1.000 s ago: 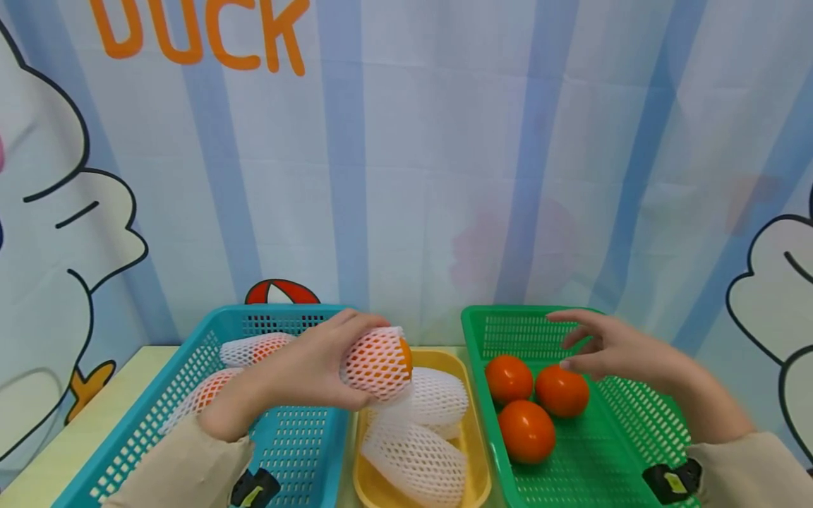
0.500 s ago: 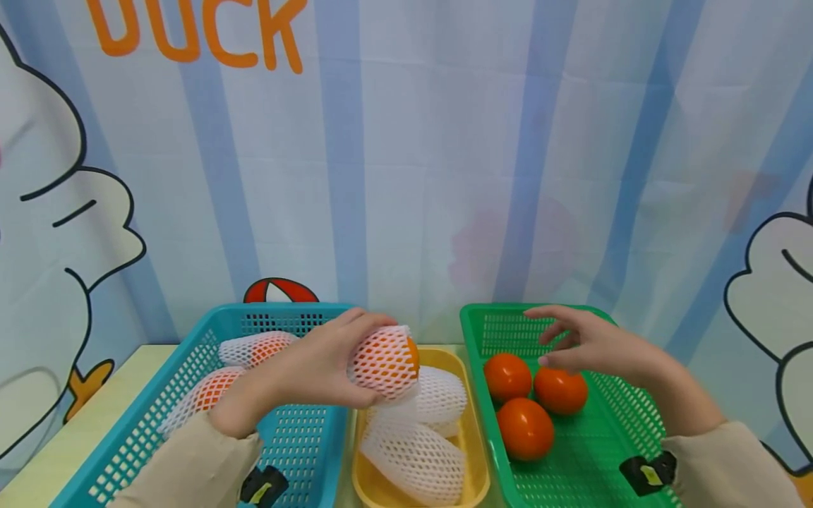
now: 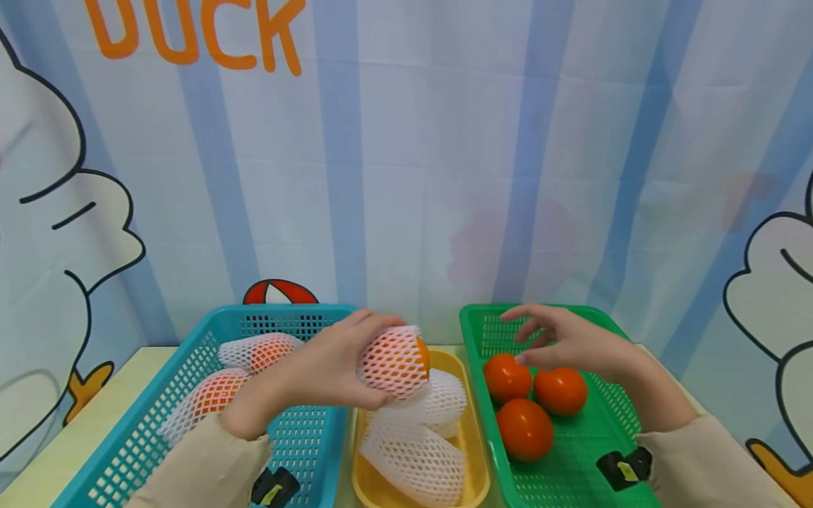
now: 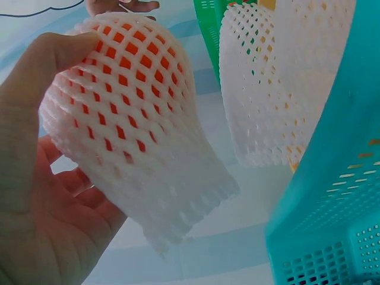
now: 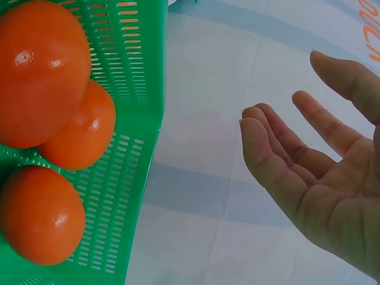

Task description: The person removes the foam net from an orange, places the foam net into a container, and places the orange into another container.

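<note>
My left hand (image 3: 333, 367) grips a round orange-red fruit (image 3: 395, 361) in a white foam net sleeve, above the yellow basket. In the left wrist view the sleeve (image 4: 172, 196) covers the fruit and its loose end hangs past it. My right hand (image 3: 571, 342) hovers over the green basket (image 3: 603, 451), fingers loosely bent and holding nothing. Below it lie three glossy, bare orange-red fruits, a left one (image 3: 507, 379), a right one (image 3: 560, 391) and a front one (image 3: 525, 429). Spare foam nets (image 3: 413, 455) lie in the yellow basket (image 3: 480, 469).
On the left stands a blue basket (image 3: 305, 451) with two net-wrapped fruits, one at the back (image 3: 260, 351) and one nearer (image 3: 209, 398). All three baskets stand side by side on a pale table (image 3: 47, 451). A striped curtain (image 3: 406, 176) hangs behind them.
My left hand has moved slightly right with the wrapped fruit. The right hand has moved left over the green basket, toward the middle, still holding nothing.
</note>
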Available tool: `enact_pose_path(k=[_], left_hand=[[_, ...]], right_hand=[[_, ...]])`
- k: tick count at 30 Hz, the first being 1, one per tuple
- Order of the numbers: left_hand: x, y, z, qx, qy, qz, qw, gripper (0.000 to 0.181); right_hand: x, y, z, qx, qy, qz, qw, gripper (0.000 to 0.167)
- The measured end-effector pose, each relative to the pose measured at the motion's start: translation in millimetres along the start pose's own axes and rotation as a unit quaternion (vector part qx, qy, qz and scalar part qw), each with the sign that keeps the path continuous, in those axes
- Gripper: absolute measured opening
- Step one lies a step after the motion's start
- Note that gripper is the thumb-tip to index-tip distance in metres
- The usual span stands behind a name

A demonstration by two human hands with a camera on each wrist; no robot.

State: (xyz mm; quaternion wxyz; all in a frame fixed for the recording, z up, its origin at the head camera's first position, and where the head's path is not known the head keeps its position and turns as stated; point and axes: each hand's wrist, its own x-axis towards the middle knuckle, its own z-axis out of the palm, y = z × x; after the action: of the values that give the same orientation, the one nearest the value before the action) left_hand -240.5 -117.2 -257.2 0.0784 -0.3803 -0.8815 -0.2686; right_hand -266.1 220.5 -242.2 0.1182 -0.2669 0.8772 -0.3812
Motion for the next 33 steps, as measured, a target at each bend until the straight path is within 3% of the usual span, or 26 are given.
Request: enact_pose_path(k=[14, 23, 33], left_hand=[[11.2, 9.0, 4.6, -0.022, -0.005, -0.002, 0.9997, 0.072], [17.5, 13.1, 7.7, -0.02, 0.0, 0.014, 0.9997, 0.072], [24.0, 17.8, 10.8, -0.031, 0.003, 0.018, 0.9993, 0.072]], right_hand=[[8.5, -9, 11, -0.002, 0.001, -0.03, 0.9996, 0.05], [14.8, -21, 20, 0.01, -0.015, -0.057, 0.9982, 0.042], [22.0, -27, 29, 0.045, -0.021, -0.091, 0.9946, 0.036]])
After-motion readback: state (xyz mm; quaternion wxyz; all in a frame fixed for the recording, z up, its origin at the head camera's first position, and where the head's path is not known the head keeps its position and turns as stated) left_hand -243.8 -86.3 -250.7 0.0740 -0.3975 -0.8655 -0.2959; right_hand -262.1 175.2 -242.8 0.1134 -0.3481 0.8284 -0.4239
